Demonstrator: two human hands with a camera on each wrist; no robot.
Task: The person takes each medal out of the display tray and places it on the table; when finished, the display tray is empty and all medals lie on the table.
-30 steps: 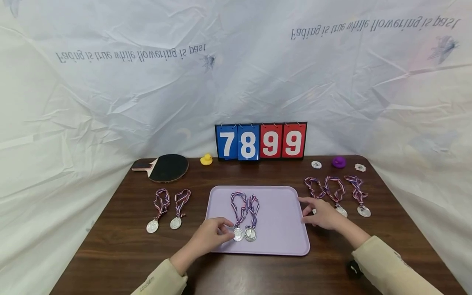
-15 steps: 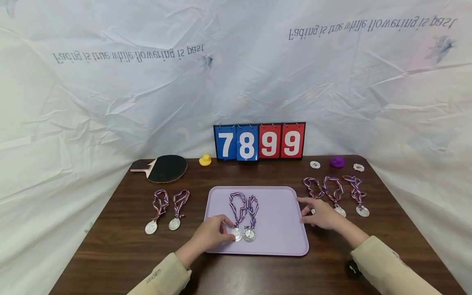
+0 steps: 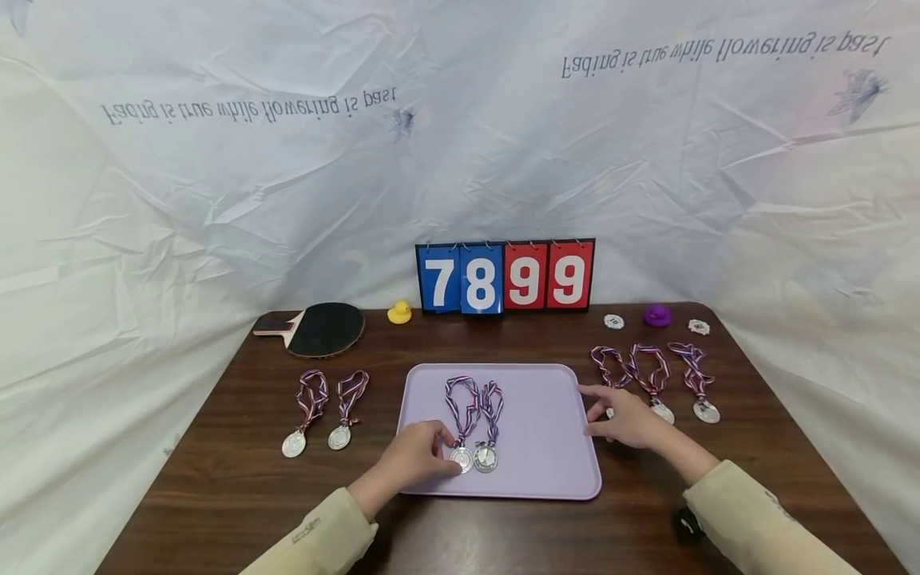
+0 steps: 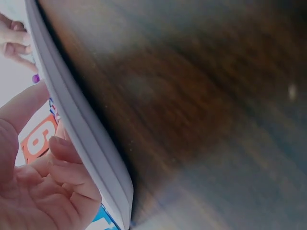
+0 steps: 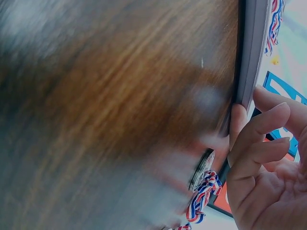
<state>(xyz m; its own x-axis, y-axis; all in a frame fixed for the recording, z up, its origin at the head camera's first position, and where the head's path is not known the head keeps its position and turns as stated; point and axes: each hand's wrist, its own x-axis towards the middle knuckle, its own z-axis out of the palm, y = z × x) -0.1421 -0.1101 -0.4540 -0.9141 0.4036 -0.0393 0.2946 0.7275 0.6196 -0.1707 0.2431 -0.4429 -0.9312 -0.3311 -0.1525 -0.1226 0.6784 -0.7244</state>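
On the lilac tray (image 3: 549, 447) lie two silver medals with striped ribbons, side by side. My left hand (image 3: 415, 457) reaches over the tray's left edge and pinches the rim of the left medal (image 3: 463, 458) between thumb and index finger. Just right of it lies the other medal (image 3: 485, 458), which I do not touch. My right hand (image 3: 628, 417) rests thumb and index fingertips, spread apart, against the tray's right rim. The left wrist view shows my left hand (image 4: 48, 184) above the tray's side, with the medal hidden.
Left of the tray lie two medals (image 3: 294, 444); several more (image 3: 707, 411) lie right, one partly behind my right hand. At the back are a table tennis paddle (image 3: 327, 329), yellow duck (image 3: 399, 312), flip scoreboard (image 3: 505, 276), purple duck (image 3: 657, 315) and two white chips (image 3: 614, 321).
My left thumb and index finger have closed in on the left medal, and its ribbon has shifted slightly left. My right hand has stayed at the tray's rim.
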